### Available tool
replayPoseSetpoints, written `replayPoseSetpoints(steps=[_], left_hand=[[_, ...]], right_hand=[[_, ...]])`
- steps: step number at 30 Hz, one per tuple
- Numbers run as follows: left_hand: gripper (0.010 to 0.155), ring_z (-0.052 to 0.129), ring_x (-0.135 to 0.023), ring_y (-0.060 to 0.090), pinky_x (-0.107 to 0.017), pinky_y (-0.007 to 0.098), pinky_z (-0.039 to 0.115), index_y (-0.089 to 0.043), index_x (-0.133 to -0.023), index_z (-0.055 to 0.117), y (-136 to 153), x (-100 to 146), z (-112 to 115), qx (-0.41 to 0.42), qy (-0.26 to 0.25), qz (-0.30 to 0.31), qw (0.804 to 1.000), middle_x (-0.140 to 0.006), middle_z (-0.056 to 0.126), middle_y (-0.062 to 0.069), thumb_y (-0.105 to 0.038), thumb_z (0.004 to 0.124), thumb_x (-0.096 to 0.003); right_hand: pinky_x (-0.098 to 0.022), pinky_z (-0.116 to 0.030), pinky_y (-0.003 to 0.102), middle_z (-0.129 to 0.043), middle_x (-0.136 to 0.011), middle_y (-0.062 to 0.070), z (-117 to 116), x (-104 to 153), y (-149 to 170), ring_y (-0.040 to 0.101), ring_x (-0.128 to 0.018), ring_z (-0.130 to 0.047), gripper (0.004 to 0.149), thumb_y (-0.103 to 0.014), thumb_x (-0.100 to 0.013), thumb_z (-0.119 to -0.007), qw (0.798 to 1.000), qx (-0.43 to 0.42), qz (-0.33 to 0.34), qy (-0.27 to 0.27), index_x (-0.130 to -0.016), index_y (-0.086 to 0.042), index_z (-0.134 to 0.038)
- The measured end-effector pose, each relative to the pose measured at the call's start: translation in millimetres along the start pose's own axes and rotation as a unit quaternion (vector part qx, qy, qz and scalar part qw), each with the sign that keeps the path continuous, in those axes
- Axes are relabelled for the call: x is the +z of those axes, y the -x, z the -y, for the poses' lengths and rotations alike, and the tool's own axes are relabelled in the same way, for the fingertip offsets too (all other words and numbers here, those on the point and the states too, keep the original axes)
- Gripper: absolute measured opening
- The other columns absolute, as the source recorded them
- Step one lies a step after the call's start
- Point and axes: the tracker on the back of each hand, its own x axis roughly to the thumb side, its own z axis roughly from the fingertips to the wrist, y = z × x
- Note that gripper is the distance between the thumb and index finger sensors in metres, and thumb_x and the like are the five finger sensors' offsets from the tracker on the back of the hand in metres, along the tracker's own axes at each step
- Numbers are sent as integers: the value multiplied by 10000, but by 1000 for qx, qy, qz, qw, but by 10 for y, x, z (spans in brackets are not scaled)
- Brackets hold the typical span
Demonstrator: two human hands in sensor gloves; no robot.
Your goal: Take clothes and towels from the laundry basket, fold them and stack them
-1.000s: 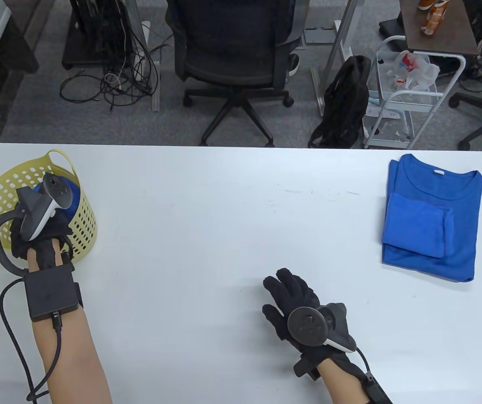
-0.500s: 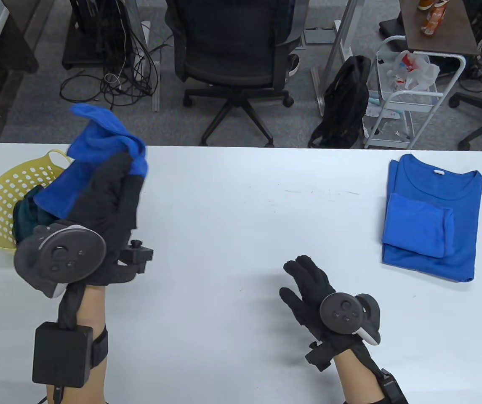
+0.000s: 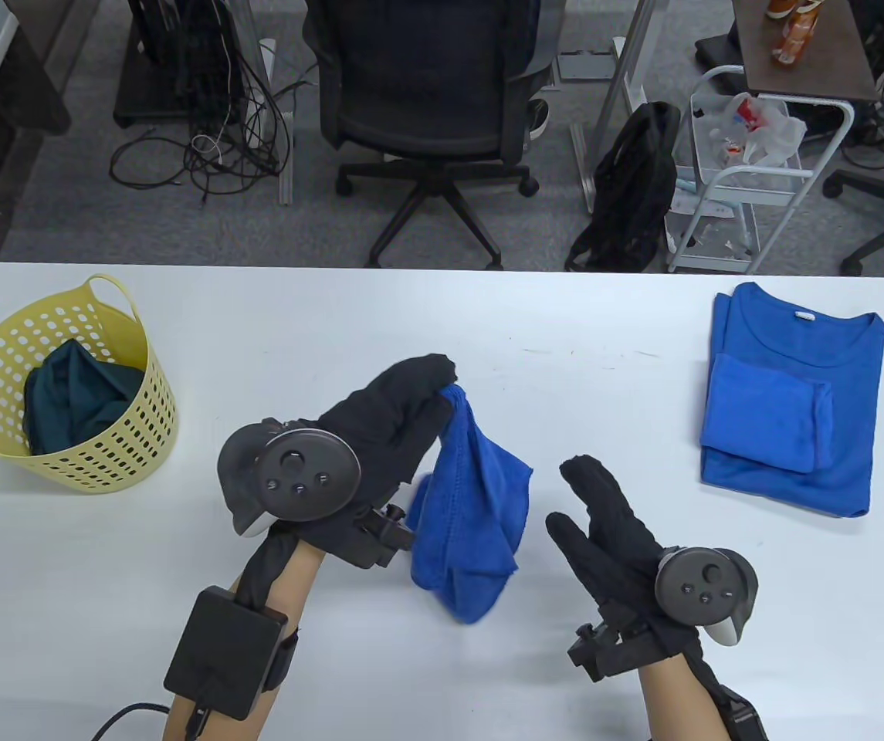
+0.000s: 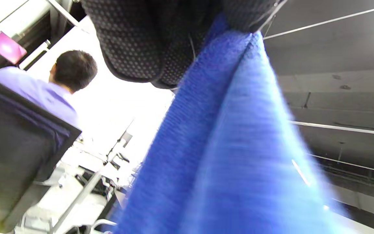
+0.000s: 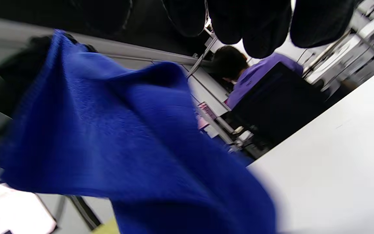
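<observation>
My left hand point(image 3: 418, 397) pinches a corner of a blue towel point(image 3: 469, 513) and holds it hanging above the middle of the white table point(image 3: 333, 324). The towel fills the left wrist view point(image 4: 226, 146) below my gloved fingers point(image 4: 131, 42), and shows in the right wrist view point(image 5: 109, 143). My right hand point(image 3: 596, 502) is open and empty just right of the towel, fingers spread, not touching it. A yellow laundry basket point(image 3: 144, 432) at the left holds a dark teal garment point(image 3: 75, 394). A folded blue shirt point(image 3: 797, 347) with a folded blue towel point(image 3: 766, 421) on it lies at the right.
An office chair point(image 3: 430, 100), a black backpack point(image 3: 631, 193) and a white cart point(image 3: 743, 170) stand beyond the table's far edge. Bare tabletop lies between the basket and the folded stack.
My left hand reached into the basket, lifted the blue towel out and carried it right to the table's middle. My right hand moved up and right beside it. The teal garment now shows in the basket.
</observation>
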Motion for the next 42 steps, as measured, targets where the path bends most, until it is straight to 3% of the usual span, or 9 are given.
replayPoseSetpoints(steps=[7,11,14,24,29,32,34,36,42], left_hand=[[454,1064,-698,197,-514,324,950,-211,-1022,671,-25,188,456,23,61,-11,998,-944,919,74,-446,701,-634],[456,1081,-586,156,-443,299,955,-187,-977,721,-86,273,603,-20,88,-15,996,-833,970,49,-475,725,-625],[446,1054,-626,201,-480,341,931,-180,-986,717,-175,335,679,6,120,-1,993,-862,945,73,-453,715,-634],[476,580,-1111,554,-723,696,640,-281,-985,699,213,723,866,83,270,19,959,-1252,526,258,-466,843,-571],[1046,589,-1132,543,-722,709,652,-215,-1223,117,480,1030,1210,39,237,-6,971,-1245,220,382,-337,894,-534],[1100,635,-1117,494,-720,687,673,-214,-1193,13,572,1082,1239,40,257,-27,965,-1252,195,343,-386,875,-531],[1064,745,-1052,371,-706,663,704,-220,-1214,102,603,1104,1235,74,261,-44,962,-1266,528,141,-402,884,-516],[695,964,-701,144,-635,526,830,-283,-1089,647,617,1140,1168,38,202,-72,976,-861,906,-79,-407,924,-464],[459,954,-607,117,-587,493,851,-335,-933,808,730,1203,619,-221,46,-155,962,-822,901,-54,-421,894,-491]], right_hand=[[-615,-662,672,-474,-1103,399,-111,87,-355,536,-896,-674,566,-354,-671,-713,994,78,27,78,-1117,-52,-537],[-576,-716,634,-650,-1036,316,-222,127,-531,473,-792,-787,588,-532,-674,-658,997,50,37,53,-991,-45,-746],[-583,-701,666,-587,-1066,387,-369,101,-478,534,-825,-767,747,-554,-681,-643,996,88,-16,-7,-1076,80,-633],[-612,-708,671,-730,-1028,221,-193,-22,-173,393,-820,-862,396,-191,-591,-794,999,38,35,1,-967,-135,-681],[-629,-671,723,-757,-1034,139,-248,-75,-126,391,-881,-839,342,-123,-564,-790,993,0,71,-89,-889,-192,-708],[-644,-669,721,-764,-1034,96,-290,-86,-135,370,-903,-832,330,-106,-553,-787,985,9,96,-140,-858,-214,-721],[-650,-672,715,-771,-1026,66,-306,-81,-136,353,-909,-830,322,-103,-544,-791,984,19,100,-145,-835,-226,-730],[-647,-682,700,-773,-1019,69,-301,-84,-126,349,-901,-830,322,-108,-542,-799,986,19,95,-133,-834,-225,-732],[-535,-790,506,-801,-896,144,-131,-43,-59,289,-647,-868,417,-146,-545,-858,967,249,-5,-54,-935,-155,-711]])
